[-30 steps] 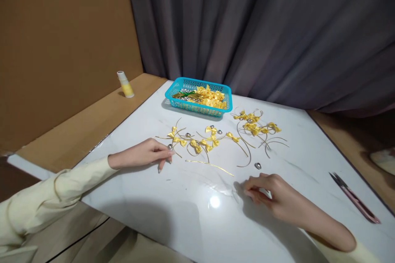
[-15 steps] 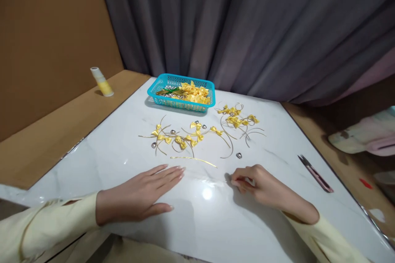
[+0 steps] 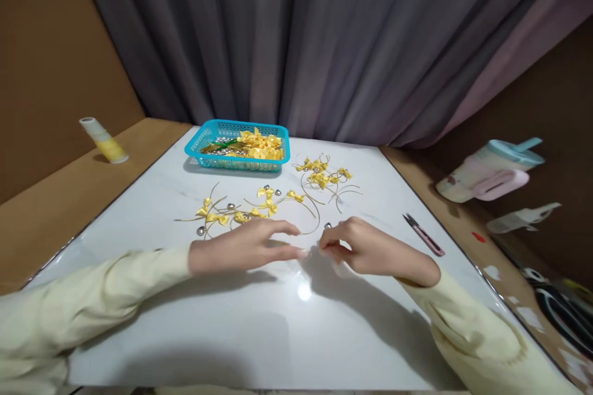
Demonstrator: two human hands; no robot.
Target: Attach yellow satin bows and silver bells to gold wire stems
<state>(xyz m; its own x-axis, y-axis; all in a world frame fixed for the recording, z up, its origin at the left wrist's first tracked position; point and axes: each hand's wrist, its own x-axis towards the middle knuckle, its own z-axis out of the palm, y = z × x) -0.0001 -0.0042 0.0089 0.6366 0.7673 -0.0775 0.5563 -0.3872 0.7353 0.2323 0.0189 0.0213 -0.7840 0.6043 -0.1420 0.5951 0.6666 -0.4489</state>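
Observation:
My left hand [image 3: 252,245] is raised over the front of the white table, thumb and fingers apart, with nothing between them. To its right, my right hand [image 3: 364,247] has its fingertips pinched together; a small pale, blurred bit shows beneath them, too unclear to name. Beyond my hands lie yellow bows [image 3: 217,218] with thin gold wires [image 3: 185,220] and silver heart-shaped pieces [image 3: 201,231]. A second cluster of bows [image 3: 322,179] sits farther right. Behind them stands a blue basket [image 3: 241,165] holding more yellow bows, silver pieces and a green-tied gold bundle.
Pink-handled snips [image 3: 425,236] lie on the table's right side. Past the right edge are a tumbler [image 3: 477,176], a clear bottle [image 3: 514,220], a red scrap [image 3: 479,237] and black-handled scissors [image 3: 558,315]. A yellow-white tube [image 3: 105,142] stands at left.
My left hand has lifted off the table and moved toward my right hand, its thumb and fingers now forming a gap. My right hand remains pinched. The view has shifted right, showing the tumbler and scissors.

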